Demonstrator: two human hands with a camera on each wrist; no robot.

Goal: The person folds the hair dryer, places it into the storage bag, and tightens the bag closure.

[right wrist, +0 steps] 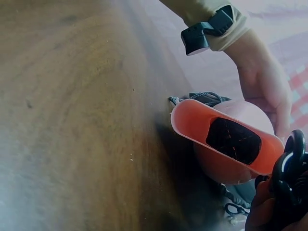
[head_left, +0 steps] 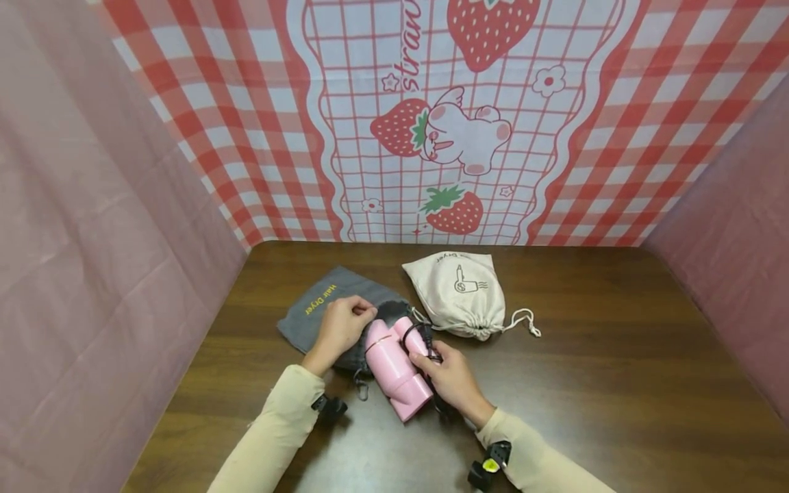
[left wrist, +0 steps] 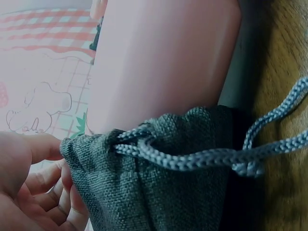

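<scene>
A pink hair dryer (head_left: 391,363) lies with its rear end at the mouth of a dark grey drawstring bag (head_left: 327,291) lettered "Hair Dryer". My left hand (head_left: 342,324) pinches the rim of this bag between thumb and fingers. In the left wrist view, the bag's gathered mouth (left wrist: 139,183) wraps the end of the dryer, and its grey drawstring (left wrist: 202,159) hangs off to the right. My right hand (head_left: 455,378) grips the dryer's handle together with the black cord (right wrist: 284,185) bundled along it. Toward the right wrist camera faces the flat nozzle (right wrist: 190,122).
A cream drawstring bag (head_left: 462,294) with a hair dryer drawing stands just behind, looking filled, its white string (head_left: 524,322) trailing right. Brown wooden table (head_left: 585,383) lies beneath. A red checked strawberry cloth (head_left: 246,137) hangs behind, with pink cloth at both sides.
</scene>
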